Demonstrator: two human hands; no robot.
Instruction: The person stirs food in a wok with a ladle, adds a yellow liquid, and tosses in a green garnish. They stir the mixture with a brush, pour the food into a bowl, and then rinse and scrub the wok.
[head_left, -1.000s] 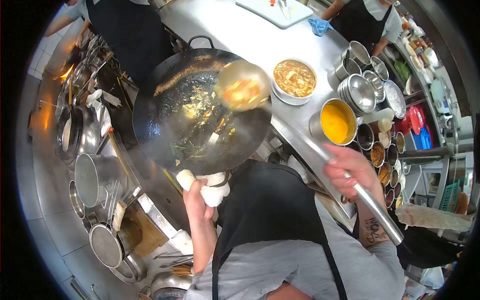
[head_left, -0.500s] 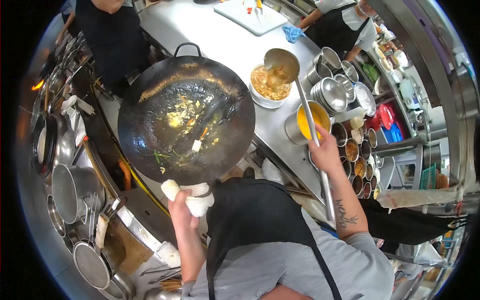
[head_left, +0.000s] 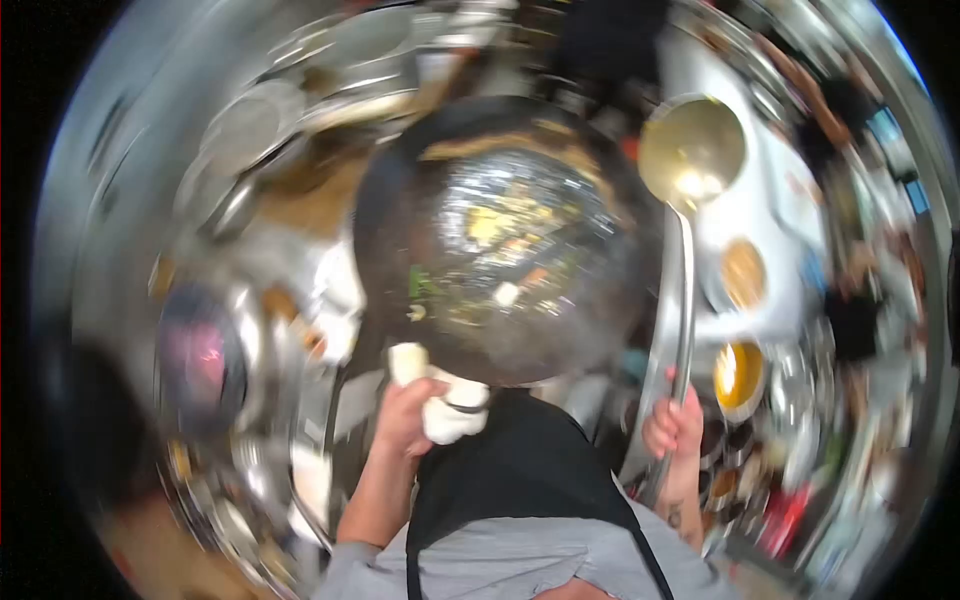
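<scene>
My left hand is closed around a folded white cloth at the near rim of a big black wok. A dark curved bar shows in the cloth, too blurred to name. Inside the wok lie bits of yellow egg, green strips and a white piece in a shiny, wet bottom. My right hand grips the long metal handle of a ladle. Its round bowl is beyond the wok's right rim, over the counter, and looks empty of food apart from a bright glint.
On the white-lit counter to the right stand a bowl of noodle-like food and a metal pot with orange liquid. Metal bowls and seasoning containers line the right side. Pans crowd the left. Another person's dark apron is beyond the wok.
The view has swung round, with blur. The ladle's bowl has moved away from above the noodle bowl toward the wok's right rim. My left hand keeps its hold on the cloth.
</scene>
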